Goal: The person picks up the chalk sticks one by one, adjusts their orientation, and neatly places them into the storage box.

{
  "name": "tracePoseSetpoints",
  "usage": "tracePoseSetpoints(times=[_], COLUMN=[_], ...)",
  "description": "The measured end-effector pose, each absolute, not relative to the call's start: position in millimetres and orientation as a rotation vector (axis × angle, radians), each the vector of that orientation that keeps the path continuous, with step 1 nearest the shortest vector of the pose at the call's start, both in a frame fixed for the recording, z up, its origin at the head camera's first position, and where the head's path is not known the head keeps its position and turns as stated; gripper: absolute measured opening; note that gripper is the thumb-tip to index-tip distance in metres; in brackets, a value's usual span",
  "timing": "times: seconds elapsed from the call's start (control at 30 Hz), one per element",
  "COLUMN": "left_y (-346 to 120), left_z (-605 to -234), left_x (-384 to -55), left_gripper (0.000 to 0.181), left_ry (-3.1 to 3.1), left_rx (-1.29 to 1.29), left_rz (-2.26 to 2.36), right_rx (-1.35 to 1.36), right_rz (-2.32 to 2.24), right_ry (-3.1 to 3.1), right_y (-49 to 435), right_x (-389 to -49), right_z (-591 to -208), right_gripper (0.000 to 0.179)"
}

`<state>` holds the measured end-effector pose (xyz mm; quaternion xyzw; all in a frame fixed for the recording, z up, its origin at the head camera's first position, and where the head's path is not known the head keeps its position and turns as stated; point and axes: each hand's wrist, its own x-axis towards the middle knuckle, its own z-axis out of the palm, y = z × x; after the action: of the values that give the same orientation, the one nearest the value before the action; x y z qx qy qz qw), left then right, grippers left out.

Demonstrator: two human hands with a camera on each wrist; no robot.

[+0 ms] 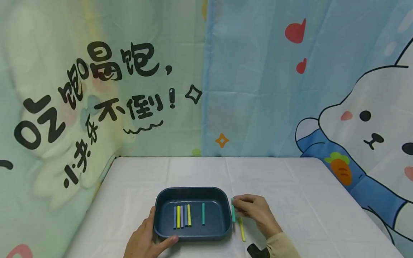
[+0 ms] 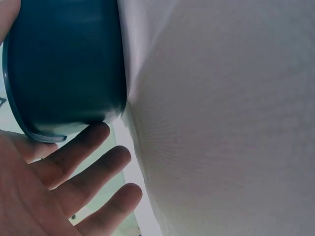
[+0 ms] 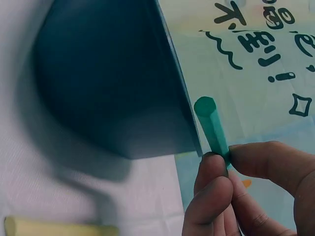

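Observation:
A dark blue tray (image 1: 214,216) rests on the white-covered table. My left hand (image 1: 146,234) touches its front left corner, thumb at the front wall and fingers along the left side. In the left wrist view the fingers (image 2: 96,174) look spread and fairly straight. Just right of the tray, my right hand (image 1: 256,211) pinches a green chalk stick (image 3: 212,125) between thumb and fingers, close to the rim. Inside the tray stand out a yellow chalk stick (image 1: 178,217) among several blue, purple and yellow ones, and a separate green chalk stick (image 1: 203,214).
A yellow chalk stick (image 1: 242,229) lies on the table below my right hand. Near the right sleeve is a black object (image 1: 258,251), its kind unclear. A printed curtain (image 1: 251,89) hangs behind the table (image 1: 145,172).

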<state>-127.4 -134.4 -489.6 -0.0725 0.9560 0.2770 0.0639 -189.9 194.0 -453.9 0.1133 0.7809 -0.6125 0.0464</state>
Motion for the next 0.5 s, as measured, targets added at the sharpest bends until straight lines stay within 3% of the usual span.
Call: tracePoseSetpoints(times=[0.5], left_y=[-135], left_z=[-490], left_x=[-128], left_gripper=[0.136], left_ry=[2.883], left_rx=[-0.211], left_rz=[0.835], right_rx=[0.288], right_rz=[-1.873], right_ry=[2.387], right_y=[167], right_x=[-197], right_z=[-442], right_gripper=[0.026])
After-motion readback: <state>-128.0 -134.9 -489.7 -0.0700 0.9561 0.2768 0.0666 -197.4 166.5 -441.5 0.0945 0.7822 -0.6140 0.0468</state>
